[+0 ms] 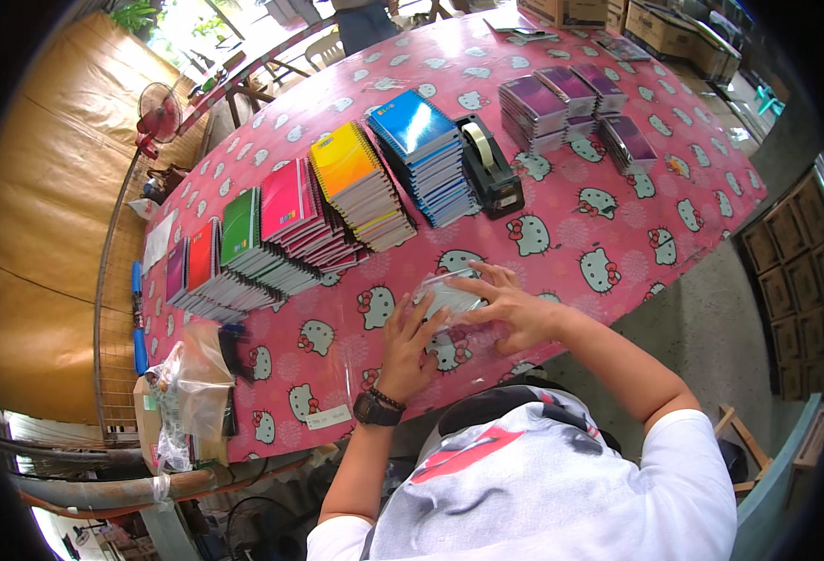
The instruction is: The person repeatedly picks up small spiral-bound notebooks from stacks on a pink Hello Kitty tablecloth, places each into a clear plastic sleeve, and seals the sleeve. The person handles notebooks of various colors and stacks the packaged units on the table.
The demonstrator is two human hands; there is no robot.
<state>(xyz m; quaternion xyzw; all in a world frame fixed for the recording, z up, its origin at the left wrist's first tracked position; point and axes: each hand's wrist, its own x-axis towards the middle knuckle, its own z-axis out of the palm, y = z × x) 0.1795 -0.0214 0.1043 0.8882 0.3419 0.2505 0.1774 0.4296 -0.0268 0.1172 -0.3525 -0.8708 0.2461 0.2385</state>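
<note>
Broadly, a large table (561, 206) covered in pink cat-patterned plastic carries everything at hand. From its left edge toward its middle runs a row of spiral-bound notebook stacks (351, 182) in purple, red, green, pink, yellow and blue. Small purple stacks (535, 98) stand nearer the far right corner, and a black tape dispenser (494, 182) with a pale roll sits just beside the blue stack. At the table's near edge, the person's left hand (410, 351) has its fingers spread, tips on a clear plastic packet (449, 299); the right hand (515, 313) arches over its right side, thumb well apart from the fingers. The packet lies flat between them near that edge; fingers and glare hide its long axis and which way it points.
</note>
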